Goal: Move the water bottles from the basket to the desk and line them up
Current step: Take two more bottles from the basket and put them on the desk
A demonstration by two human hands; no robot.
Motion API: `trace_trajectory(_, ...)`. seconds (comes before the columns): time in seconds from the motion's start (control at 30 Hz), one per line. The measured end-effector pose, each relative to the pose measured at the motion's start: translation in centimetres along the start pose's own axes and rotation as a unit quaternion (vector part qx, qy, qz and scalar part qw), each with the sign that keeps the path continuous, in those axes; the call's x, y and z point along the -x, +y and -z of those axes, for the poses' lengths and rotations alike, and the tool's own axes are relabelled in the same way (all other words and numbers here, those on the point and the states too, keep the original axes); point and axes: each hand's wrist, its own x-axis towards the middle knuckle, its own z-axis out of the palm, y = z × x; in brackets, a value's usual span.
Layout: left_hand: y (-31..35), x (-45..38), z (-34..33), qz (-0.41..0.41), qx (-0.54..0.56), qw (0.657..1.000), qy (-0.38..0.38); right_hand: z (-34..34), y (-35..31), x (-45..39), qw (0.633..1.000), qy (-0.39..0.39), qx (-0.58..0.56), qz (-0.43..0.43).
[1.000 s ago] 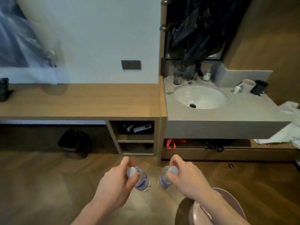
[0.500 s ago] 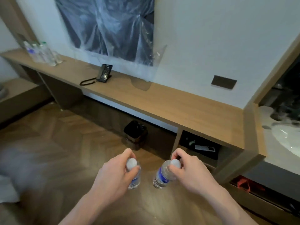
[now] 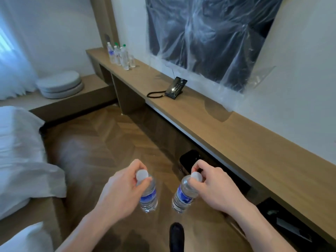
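My left hand (image 3: 120,191) grips a clear water bottle (image 3: 148,196) with a blue label and white cap by its neck. My right hand (image 3: 216,188) pinches a second, matching bottle (image 3: 182,197) at the cap. Both bottles hang over the wooden floor, close together, in front of me. The long wooden desk (image 3: 209,120) runs along the wall from far left to near right. Several water bottles (image 3: 119,55) stand grouped at its far left end. The basket is out of view.
A black telephone (image 3: 176,88) sits mid-desk under a plastic-covered dark screen (image 3: 209,37). A black bin (image 3: 190,161) stands under the desk near my right hand. A white bed (image 3: 20,151) fills the left. Round grey cushions (image 3: 60,84) lie on a low platform.
The view has swung left from the sink area along the desk; the far bottles and telephone are now nearer the centre. Both hands still hold their bottles in the same way.
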Motion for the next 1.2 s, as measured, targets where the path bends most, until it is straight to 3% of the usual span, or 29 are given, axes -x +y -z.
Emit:
trace_trajectory(0.4,-3.4,-16.1,3.4,0.117,0.090,0.983,0.111,3.6,-4.9,-23.5,0.988,-0.075,0.052,0.123)
trace_trajectory(0.57,-6.1,-21.9,5.9,0.139,0.072,0.974,0.164,3.4,-8.1,-31.8,0.982,-0.097,0.059,0.151)
trace_trajectory(0.73,-10.3,-29.1,9.1,0.154,0.019,0.974,0.164,2.0,-12.1,-39.9,0.980,-0.112,0.049,0.157)
trace_trajectory(1.03,-20.0,-44.3,15.6,0.149,0.065,0.979,0.121,-1.3,-19.9,-53.7,0.986,-0.118,0.026,0.117)
trace_trajectory(1.2,-23.1,-52.9,18.6,0.124,0.039,0.987,0.096,-2.1,-22.8,-60.6,0.991,-0.095,-0.025,0.086)
